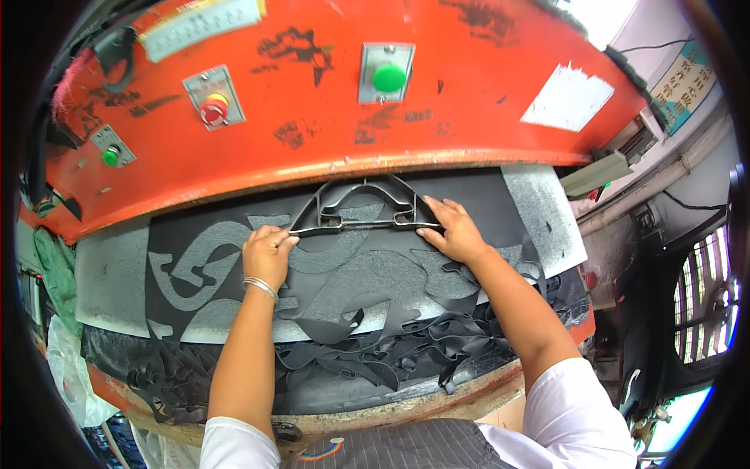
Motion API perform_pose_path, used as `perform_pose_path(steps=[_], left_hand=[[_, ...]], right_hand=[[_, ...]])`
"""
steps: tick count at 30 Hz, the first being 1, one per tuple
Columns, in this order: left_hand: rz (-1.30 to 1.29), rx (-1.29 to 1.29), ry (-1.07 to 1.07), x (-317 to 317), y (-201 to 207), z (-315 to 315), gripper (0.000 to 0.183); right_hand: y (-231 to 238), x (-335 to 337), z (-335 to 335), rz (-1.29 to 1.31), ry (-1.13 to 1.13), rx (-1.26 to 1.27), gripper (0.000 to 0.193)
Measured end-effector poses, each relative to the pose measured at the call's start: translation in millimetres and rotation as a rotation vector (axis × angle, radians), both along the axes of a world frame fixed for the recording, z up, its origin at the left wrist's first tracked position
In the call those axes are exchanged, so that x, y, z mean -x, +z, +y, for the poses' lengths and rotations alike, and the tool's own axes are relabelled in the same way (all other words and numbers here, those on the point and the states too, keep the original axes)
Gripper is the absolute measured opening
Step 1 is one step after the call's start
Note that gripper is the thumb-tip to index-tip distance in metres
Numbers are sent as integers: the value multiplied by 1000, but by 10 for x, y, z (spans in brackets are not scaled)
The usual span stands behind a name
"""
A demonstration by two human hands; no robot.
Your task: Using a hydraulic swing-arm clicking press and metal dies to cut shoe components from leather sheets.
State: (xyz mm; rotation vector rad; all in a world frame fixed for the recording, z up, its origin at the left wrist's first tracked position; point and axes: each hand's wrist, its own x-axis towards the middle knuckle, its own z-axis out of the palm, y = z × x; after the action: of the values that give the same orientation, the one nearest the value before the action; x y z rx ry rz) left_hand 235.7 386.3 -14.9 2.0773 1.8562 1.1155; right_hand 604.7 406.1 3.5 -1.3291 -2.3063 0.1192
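Note:
A metal cutting die (367, 225), shaped like an arched frame with a flat near edge, lies on a black sheet (480, 191) close to the press's lower edge. My left hand (267, 254), with a bracelet at the wrist, pinches the die's near left corner. At its right corner, my right hand (459, 233) has thumb and fingers closed on the metal. Curved shapes are cut out of the sheet, and the grey cutting board (545, 207) shows through the openings. The far part of the die is partly hidden under the press.
An orange press (484, 94) stands across the far side, with a large green button (388, 77), a red button (213, 110) and a small green button (112, 157). Tangled black scraps (367, 356) lie along the near edge. Plastic bags (74, 375) hang at left.

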Motion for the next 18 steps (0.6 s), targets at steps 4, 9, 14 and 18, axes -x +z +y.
perform_pose_path(steps=[4, 9, 14, 18], left_hand=[[-240, 109, 29, 180, -19, -38, 33], [-357, -106, 315, 906, 571, -177, 28], [-125, -850, 486, 1659, 1163, -200, 34], [-86, -466, 321, 1890, 1258, -466, 38]], right_hand=[[-14, 126, -222, -37, -207, -35, 83], [572, 405, -494, 347, -165, -48, 73], [1194, 907, -143, 633, -162, -248, 40], [1154, 965, -305, 547, -229, -246, 31]])
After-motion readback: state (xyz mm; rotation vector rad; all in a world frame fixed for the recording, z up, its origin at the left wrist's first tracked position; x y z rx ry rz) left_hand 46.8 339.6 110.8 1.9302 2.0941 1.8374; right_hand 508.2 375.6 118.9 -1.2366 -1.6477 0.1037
